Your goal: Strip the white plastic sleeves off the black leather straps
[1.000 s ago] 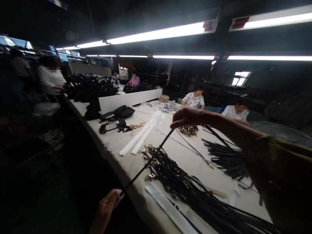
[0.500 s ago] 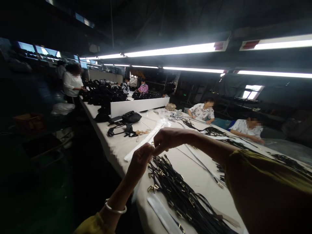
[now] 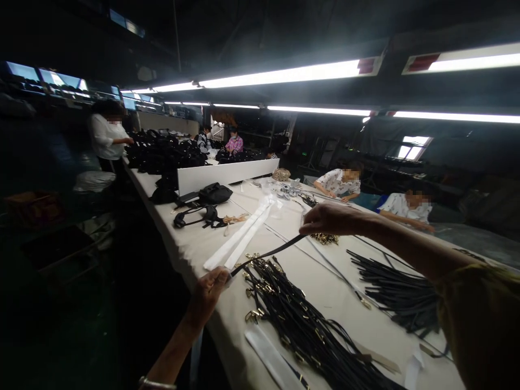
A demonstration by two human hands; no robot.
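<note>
A narrow black strap (image 3: 281, 248) stretches slanting between my two hands above the table. My left hand (image 3: 212, 286) pinches its lower end near the table's left edge, and a pale strip (image 3: 196, 352) hangs down below that hand. Higher and to the right, my right hand (image 3: 327, 218) grips the other end with closed fingers. Beneath the strap lies a long pile of black straps with gold-coloured metal clasps (image 3: 298, 319). Another bundle of black straps (image 3: 388, 287) spreads under my right forearm.
White strips (image 3: 239, 238) lie on the pale-covered table (image 3: 325, 287). Farther back are a black bag (image 3: 215, 193), a white upright board (image 3: 227, 176) and a heap of black items (image 3: 162, 154). Co-workers sit at the right side (image 3: 339, 181), and one stands at the far left (image 3: 106, 135).
My hands were together; now they are apart, the left lower and nearer me, the right farther right. The black strap now shows taut between them.
</note>
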